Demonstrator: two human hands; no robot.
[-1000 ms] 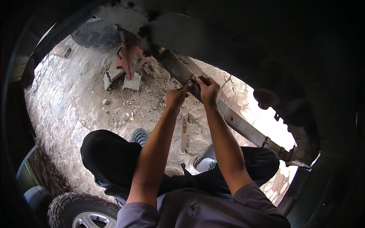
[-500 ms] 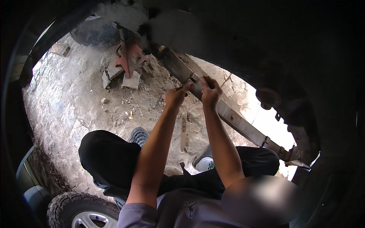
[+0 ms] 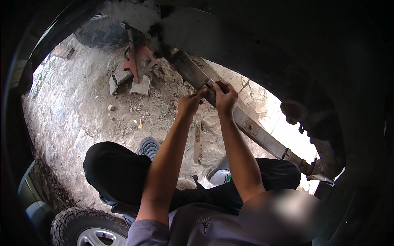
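Observation:
A long, dusty metal leaf spring (image 3: 255, 130) slants from the upper middle down to the right, under the dark vehicle body. Around its middle sits a metal spring clip (image 3: 208, 85). My left hand (image 3: 189, 105) is closed at the near side of this clip, thumb pointing along it. A small dark round end shows just under those fingers. From the other side, my right hand (image 3: 225, 98) grips the clip, its thumb on top and its fingers curled over the spring's far edge. What lies inside the fingers is partly hidden.
A red jack stand (image 3: 132, 62) stands by broken concrete blocks (image 3: 140, 85) at the upper left. Loose stones lie on the rough ground. A flat metal strip (image 3: 198, 141) lies between my feet. One tyre (image 3: 78, 219) is at the lower left; the dark underbody hangs overhead.
My right hand has shifted slightly left, its thumb now further over the clip. The left hand keeps nearly the same place. The view has tilted a little.

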